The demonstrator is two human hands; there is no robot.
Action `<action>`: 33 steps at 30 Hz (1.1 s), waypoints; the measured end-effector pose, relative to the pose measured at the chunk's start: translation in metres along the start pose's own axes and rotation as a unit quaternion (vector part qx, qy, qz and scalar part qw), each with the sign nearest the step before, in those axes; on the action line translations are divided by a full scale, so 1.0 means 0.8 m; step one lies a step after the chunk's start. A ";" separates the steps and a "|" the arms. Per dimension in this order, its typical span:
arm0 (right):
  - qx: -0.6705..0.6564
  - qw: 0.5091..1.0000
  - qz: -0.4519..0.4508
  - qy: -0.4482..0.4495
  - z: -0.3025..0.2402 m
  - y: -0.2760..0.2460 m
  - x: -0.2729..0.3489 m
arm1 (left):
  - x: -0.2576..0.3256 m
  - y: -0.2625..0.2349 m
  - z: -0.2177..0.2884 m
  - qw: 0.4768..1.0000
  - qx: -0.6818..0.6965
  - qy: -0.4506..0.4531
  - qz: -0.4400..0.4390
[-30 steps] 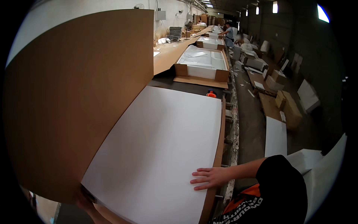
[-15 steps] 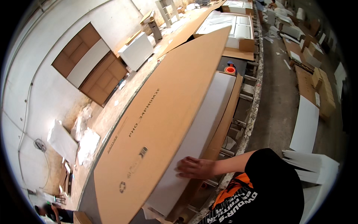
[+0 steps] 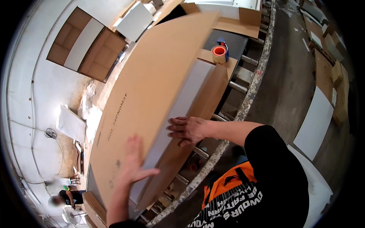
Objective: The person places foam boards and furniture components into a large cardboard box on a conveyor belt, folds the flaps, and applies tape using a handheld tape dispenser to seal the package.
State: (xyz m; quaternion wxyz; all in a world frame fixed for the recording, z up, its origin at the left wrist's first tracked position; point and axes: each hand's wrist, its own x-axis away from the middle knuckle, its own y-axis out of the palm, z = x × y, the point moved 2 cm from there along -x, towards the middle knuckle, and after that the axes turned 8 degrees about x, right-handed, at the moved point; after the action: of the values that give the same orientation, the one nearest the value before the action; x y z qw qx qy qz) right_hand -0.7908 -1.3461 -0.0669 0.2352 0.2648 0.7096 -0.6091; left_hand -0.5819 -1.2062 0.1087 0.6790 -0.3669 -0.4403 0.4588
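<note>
A large brown cardboard carton panel [image 3: 152, 68] with dark print slants across the middle, raised over a white board [image 3: 161, 142]. My left hand [image 3: 135, 163], somewhat blurred, lies against the carton panel near its right edge, fingers outstretched and thumb spread away. My right hand [image 3: 188, 130] rests with its fingers extended on the white board's side, next to a lower cardboard flap [image 3: 201, 98]. Neither hand grips anything. A tape roll with an orange core [image 3: 219, 51], in a blue dispenser, stands on cardboard beyond the far end of the white board.
A roller conveyor [image 3: 238, 86] with a worn metal rail [image 3: 255, 81] runs along the right. Another open carton [image 3: 249, 17] with white panels lies farther up. Panels and cartons lie on the right-hand floor. A person [image 3: 70, 197] is at the lower left.
My left hand has come into view onto the carton panel. My right hand stays on the white board, its fingers now nearer the cardboard flap. The whole view has shifted.
</note>
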 end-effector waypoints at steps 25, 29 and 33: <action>0.124 0.950 0.212 0.193 -0.006 -0.101 0.067 | -0.075 0.151 0.028 0.985 -0.166 -0.010 0.047; 0.148 0.932 0.220 0.247 0.099 -0.074 0.041 | -0.088 0.141 0.037 0.985 -0.172 -0.030 -0.011; 0.179 0.919 0.255 0.242 0.100 -0.069 0.035 | -0.121 0.097 0.008 0.994 -0.034 0.105 0.013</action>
State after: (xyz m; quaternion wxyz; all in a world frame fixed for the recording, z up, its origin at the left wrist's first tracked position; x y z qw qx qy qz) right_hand -0.8471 -1.4296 -0.0561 0.1528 0.6137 0.5322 -0.5628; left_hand -0.6294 -1.2730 0.0160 0.7026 -0.4412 -0.3773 0.4115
